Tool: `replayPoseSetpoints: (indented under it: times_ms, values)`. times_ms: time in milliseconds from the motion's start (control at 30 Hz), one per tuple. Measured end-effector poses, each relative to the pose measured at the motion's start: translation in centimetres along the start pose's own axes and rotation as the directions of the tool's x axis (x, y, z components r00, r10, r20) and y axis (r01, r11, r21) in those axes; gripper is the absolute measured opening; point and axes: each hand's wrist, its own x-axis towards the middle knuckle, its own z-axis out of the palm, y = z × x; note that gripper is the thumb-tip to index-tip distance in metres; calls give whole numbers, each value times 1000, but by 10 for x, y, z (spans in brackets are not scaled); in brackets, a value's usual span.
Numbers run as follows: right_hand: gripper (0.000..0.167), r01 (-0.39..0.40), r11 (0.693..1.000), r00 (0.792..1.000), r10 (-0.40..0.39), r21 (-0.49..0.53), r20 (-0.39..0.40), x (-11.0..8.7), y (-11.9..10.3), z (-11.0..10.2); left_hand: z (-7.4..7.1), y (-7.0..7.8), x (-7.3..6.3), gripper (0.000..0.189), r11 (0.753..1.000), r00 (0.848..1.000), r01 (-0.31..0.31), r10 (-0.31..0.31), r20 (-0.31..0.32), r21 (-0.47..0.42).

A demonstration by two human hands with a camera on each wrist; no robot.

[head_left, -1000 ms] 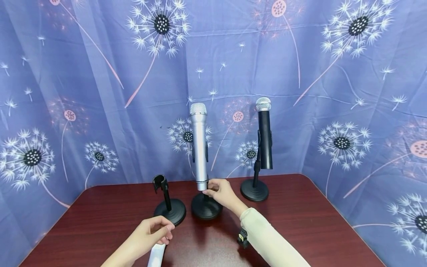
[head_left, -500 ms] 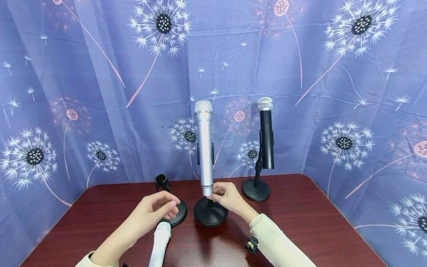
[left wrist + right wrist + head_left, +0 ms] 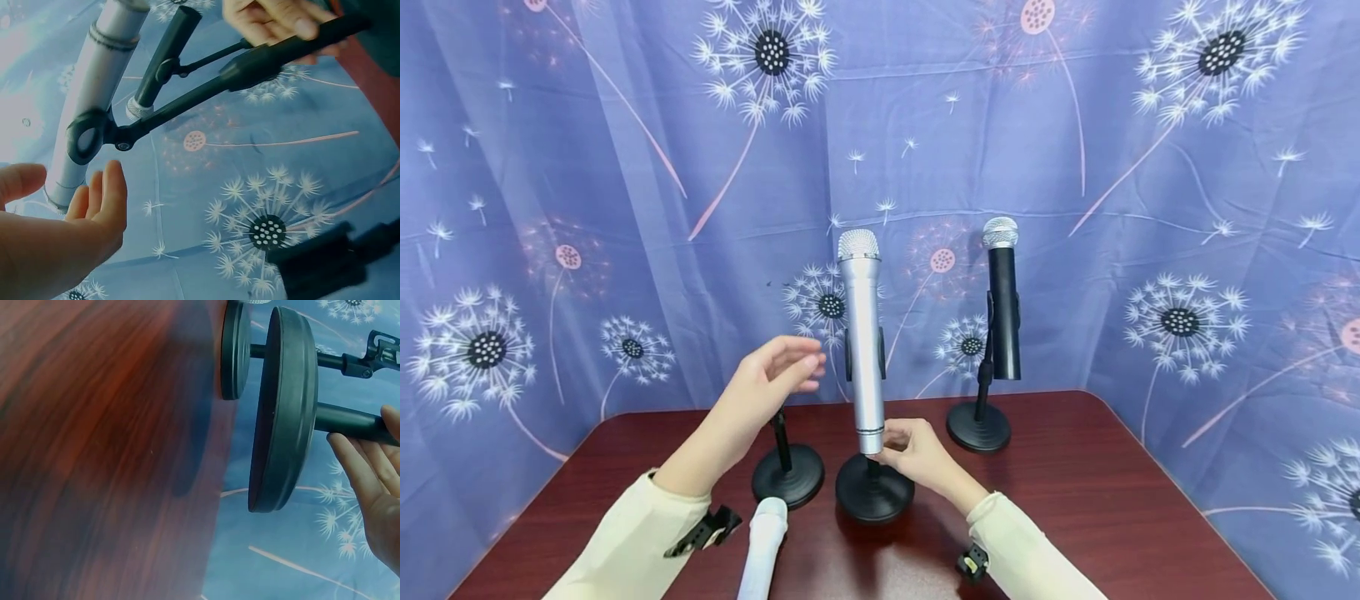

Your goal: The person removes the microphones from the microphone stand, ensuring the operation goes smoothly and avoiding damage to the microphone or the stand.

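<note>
A silver microphone point(image 3: 862, 333) stands upright in the clip of a black desk stand with a round base point(image 3: 875, 500). My right hand point(image 3: 889, 440) grips that stand's pole point(image 3: 350, 422) just under the microphone's lower end. My left hand point(image 3: 808, 372) is raised in the air left of the silver microphone's body, fingers straight and holding nothing. In the left wrist view the left hand point(image 3: 94, 200) is close to the silver microphone point(image 3: 94, 87) and its clip point(image 3: 87, 134). An empty stand point(image 3: 788, 483) rises below my left hand, which hides its clip.
A white microphone point(image 3: 763, 542) lies on the dark red table point(image 3: 1075, 500) near the front edge. A black microphone point(image 3: 1003, 308) stands in a third stand point(image 3: 977, 427) at the back right. A blue dandelion-print curtain surrounds the table.
My left hand has risen from low over the white microphone to beside the silver microphone's body. My right hand stays on the stand's pole.
</note>
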Motion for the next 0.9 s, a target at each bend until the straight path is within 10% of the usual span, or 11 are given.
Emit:
replayPoseSetpoints:
  times_ms: [400, 900]
  values:
    - [19, 26, 1000, 1000, -27, 5, 3, -5, -3, 7, 14, 7, 35, 48, 986, 995, 26, -10, 97, -167]
    - [16, 45, 999, 999, -45, 1, 22, -9, -1, 13, 26, 5, 39, 43, 984, 997, 30, -18, 71, -175]
